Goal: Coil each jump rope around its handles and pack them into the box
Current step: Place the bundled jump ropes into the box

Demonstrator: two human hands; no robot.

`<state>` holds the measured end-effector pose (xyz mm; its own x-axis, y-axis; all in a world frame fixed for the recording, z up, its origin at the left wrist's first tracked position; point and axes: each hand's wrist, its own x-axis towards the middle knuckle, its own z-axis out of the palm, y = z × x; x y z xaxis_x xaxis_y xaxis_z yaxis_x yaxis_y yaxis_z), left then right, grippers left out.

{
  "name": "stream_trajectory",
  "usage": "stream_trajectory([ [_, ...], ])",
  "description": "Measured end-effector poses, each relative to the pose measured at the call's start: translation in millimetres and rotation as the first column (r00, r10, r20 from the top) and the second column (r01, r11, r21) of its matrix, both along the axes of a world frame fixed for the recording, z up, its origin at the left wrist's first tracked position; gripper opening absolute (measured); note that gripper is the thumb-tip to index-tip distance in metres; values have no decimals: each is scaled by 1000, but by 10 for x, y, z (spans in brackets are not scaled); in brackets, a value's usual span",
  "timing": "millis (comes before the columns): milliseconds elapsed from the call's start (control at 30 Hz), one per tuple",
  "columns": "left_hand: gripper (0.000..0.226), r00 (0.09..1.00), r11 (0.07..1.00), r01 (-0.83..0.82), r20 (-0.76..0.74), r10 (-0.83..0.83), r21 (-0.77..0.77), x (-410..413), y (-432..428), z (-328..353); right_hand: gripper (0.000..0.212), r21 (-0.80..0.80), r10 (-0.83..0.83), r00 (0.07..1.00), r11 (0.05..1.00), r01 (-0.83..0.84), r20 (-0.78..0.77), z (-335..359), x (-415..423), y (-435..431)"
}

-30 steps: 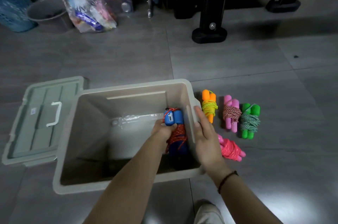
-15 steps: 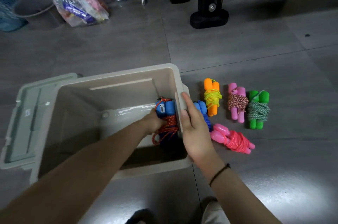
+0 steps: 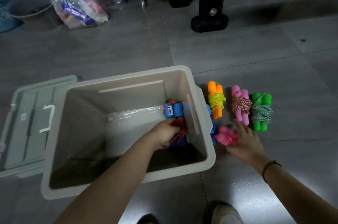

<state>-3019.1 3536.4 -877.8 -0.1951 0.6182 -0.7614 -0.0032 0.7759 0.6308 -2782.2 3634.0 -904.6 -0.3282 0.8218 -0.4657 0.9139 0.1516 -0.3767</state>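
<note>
A beige plastic box [image 3: 128,79] stands open on the floor. Inside it, against the right wall, lies a coiled jump rope with blue handles and red cord [image 3: 172,111]; my left hand [image 3: 164,135] grips its lower part. Outside the box to the right lie coiled ropes: orange handles with yellow cord [image 3: 215,102], pink handles [image 3: 240,104], green handles [image 3: 260,112], a hot pink one [image 3: 225,136], and a blue one [image 3: 212,128] tight against the box wall. My right hand [image 3: 245,141], blurred, reaches over the hot pink rope with fingers stretched out.
The box's lid [image 3: 27,123] lies flat on the floor to the left. Farther back are a grey bucket [image 3: 29,9], a clear plastic bag of items [image 3: 76,7] and a black machine foot [image 3: 209,22]. My shoes show at the bottom edge.
My right hand has left the box's right rim and moved right, down to the hot pink rope. My left hand stays on the blue-handled rope inside the box.
</note>
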Motion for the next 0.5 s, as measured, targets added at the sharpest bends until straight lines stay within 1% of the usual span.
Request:
stream_trajectory([
  [33,41,999,1000,-12,36,12,3,-3,-14,31,97,-35,79,986,997,-74,148,-83,88,-32],
  [67,43,998,1000,-23,50,23,10,-8,-20,50,97,-24,141,962,990,-139,235,-137,157,-69],
  [133,51,996,997,-70,66,68,26,-32,-22,44,88,84,201,936,969,-234,288,-208,235,-77],
  [200,51,993,993,-107,58,105,40,-39,-38,85,81,135,198,942,961,-240,269,-233,256,12],
  [233,51,994,994,-105,47,103,39,-54,-56,66,77,126,168,957,971,-202,239,-230,253,62],
  [267,49,994,994,-104,37,102,38,-59,-81,68,72,102,95,979,988,-114,180,-208,243,100],
  [300,45,993,992,-114,28,113,46,-71,-109,74,65,92,1,996,996,-9,88,-169,228,127],
  [333,41,990,987,-143,23,142,67,-73,-138,107,59,100,-90,996,991,91,-15,-118,220,147],
  [367,36,983,978,-186,14,185,100,-82,-158,134,54,128,-141,983,979,156,-119,-38,202,170],
  [400,32,972,963,-228,-15,233,145,-82,-170,177,50,163,-163,966,967,198,-202,71,161,197],
  [467,25,939,910,-295,-85,332,291,-66,-188,316,40,220,-157,928,946,240,-338,404,-3,234],
  [500,24,920,863,-330,-72,384,382,-50,-188,410,34,224,-138,900,943,248,-414,605,-117,246],
])
